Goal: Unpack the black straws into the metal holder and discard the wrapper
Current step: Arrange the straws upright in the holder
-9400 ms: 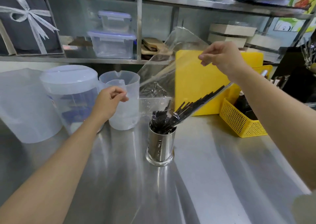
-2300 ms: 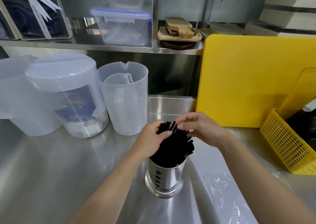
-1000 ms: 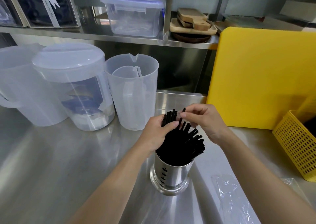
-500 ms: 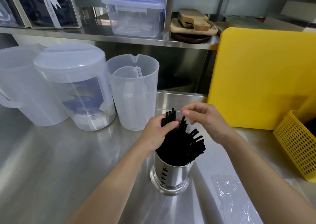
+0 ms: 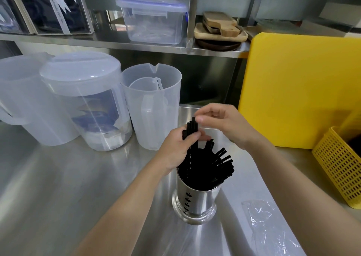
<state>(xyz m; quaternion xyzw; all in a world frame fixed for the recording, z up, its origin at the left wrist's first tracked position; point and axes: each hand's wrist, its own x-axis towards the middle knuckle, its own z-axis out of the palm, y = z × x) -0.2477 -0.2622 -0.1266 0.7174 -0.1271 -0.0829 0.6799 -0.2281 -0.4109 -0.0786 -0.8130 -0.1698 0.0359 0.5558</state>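
Left hand (image 5: 176,151), centre frame: fingers curled around a small upright bunch of the thin black plastic straws (image 5: 205,163), thumb pressed across the front of them. Right hand (image 5: 222,123), just above and right of it: fingers bent, tips drawn together at the top end of the tallest straw; can't tell if it's actually pinching or only touching.

Straws sit in the cylindrical polished metal holder (image 5: 195,203), slotted holes down its side, flared base, lower centre. Those not gripped fan out over the right rim.

Holder stands on the brushed stainless steel counter (image 5: 58,187). Crumpled clear plastic wrapper (image 5: 267,228) lies flat on the counter, lower right, apart from the holder.

Left: translucent plastic pitchers (image 5: 150,107), one lidded. Right: smooth yellow cutting board (image 5: 293,89) standing upright, perforated yellow plastic basket (image 5: 340,167) at the right edge.
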